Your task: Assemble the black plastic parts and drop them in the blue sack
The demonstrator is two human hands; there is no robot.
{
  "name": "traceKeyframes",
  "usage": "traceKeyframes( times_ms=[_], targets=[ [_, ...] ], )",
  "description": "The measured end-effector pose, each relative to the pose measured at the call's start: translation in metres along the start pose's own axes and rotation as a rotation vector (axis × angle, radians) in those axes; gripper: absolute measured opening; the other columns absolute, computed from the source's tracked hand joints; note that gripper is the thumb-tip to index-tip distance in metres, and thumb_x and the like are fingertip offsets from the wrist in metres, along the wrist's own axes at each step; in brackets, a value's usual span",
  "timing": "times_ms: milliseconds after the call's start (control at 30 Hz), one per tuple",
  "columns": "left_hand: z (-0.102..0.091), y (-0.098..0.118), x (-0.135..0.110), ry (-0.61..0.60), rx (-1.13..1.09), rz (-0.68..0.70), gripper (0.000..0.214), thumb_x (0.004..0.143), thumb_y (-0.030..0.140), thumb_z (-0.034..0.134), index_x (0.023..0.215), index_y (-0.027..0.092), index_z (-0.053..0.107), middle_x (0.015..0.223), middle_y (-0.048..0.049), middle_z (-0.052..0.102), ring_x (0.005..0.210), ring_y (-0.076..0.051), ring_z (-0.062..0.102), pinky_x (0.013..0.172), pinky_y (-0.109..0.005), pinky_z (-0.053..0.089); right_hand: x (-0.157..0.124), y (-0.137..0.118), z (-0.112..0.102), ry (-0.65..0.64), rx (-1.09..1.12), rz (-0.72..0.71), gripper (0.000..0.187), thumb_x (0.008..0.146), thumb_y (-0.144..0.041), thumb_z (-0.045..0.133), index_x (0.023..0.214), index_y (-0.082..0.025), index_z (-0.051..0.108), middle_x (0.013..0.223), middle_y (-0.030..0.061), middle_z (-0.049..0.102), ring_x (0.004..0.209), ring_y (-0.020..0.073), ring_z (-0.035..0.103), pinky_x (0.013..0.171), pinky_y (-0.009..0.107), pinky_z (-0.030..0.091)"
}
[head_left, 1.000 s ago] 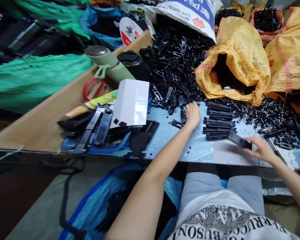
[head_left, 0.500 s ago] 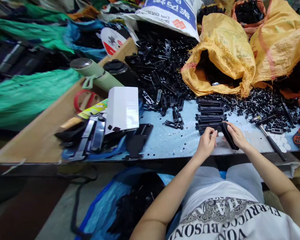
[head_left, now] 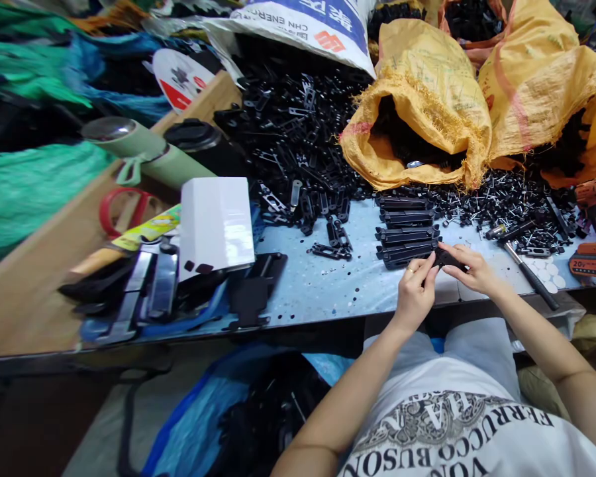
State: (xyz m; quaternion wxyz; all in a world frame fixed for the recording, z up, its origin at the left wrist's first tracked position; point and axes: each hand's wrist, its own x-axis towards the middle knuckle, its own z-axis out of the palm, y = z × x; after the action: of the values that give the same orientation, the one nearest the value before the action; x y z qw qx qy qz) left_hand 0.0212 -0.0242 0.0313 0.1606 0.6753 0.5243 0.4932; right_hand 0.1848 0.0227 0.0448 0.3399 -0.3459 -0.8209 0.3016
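My left hand (head_left: 416,285) and my right hand (head_left: 469,267) meet over the front of the blue-grey table (head_left: 338,285). Both pinch a black plastic part (head_left: 448,259) between their fingertips; a ring shows on the left hand. Just beyond the hands lies a row of long black plastic bars (head_left: 406,228), stacked side by side. A big heap of small black plastic clips (head_left: 298,139) spreads across the back of the table. A few loose clips (head_left: 332,242) lie to the left of the bars.
Yellow woven sacks (head_left: 427,99) and a white printed sack (head_left: 318,26) lie open at the back. Small black pins (head_left: 506,202), a hammer (head_left: 526,268) and an orange cordless drill (head_left: 593,232) sit at right. A white box (head_left: 216,222), a green flask (head_left: 144,156) and red-handled scissors (head_left: 122,209) are at left.
My left hand came back from the loose clips at the heap's edge to join the right hand. The right hand brought its black part in from the right, and both now grip it.
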Motion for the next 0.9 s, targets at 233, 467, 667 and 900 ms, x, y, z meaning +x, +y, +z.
traceKeyframes(
  times_ms=[233,467,667,900],
  targets=[
    [0.01,0.007,0.004,0.216,-0.001,0.104,0.033,0.093,0.021,0.041,0.12,0.016,0.059,0.093,-0.0085,0.063,0.084,-0.013,0.06,0.075,-0.026,0.051,-0.01,-0.012,0.036,0.238,0.074,0.081,0.05,0.092,-0.04,0.044,0.139,-0.022,0.04,0.109,0.0118,0.06,0.09,0.0202,0.06,0.077,0.036,0.053],
    [0.01,-0.002,0.013,0.116,-0.103,0.069,0.031,0.093,0.026,0.043,0.115,0.016,0.062,0.09,-0.0072,0.065,0.081,-0.013,0.06,0.074,-0.026,0.05,-0.015,-0.012,0.057,0.417,0.016,0.094,0.049,0.096,-0.037,0.036,0.142,-0.021,0.035,0.121,0.0125,0.057,0.103,0.0197,0.058,0.087,0.035,0.051],
    [0.023,-0.029,-0.022,0.015,-0.064,-0.352,0.039,0.092,0.032,0.041,0.125,0.015,0.052,0.094,-0.0088,0.065,0.08,-0.016,0.063,0.071,-0.029,0.053,-0.02,0.022,0.025,0.091,-0.304,0.207,0.049,0.094,-0.042,0.039,0.138,-0.021,0.042,0.117,0.0114,0.061,0.106,0.0222,0.057,0.09,0.038,0.048],
    [-0.003,-0.026,-0.01,-0.485,0.307,0.278,0.051,0.076,0.009,0.05,0.124,0.023,0.053,0.126,-0.0096,0.054,0.127,-0.028,0.04,0.106,-0.053,0.029,-0.022,0.068,-0.107,0.232,-0.848,0.78,0.043,0.094,-0.041,0.04,0.122,-0.012,0.054,0.104,0.0192,0.065,0.099,0.0279,0.06,0.084,0.038,0.043]
  ],
)
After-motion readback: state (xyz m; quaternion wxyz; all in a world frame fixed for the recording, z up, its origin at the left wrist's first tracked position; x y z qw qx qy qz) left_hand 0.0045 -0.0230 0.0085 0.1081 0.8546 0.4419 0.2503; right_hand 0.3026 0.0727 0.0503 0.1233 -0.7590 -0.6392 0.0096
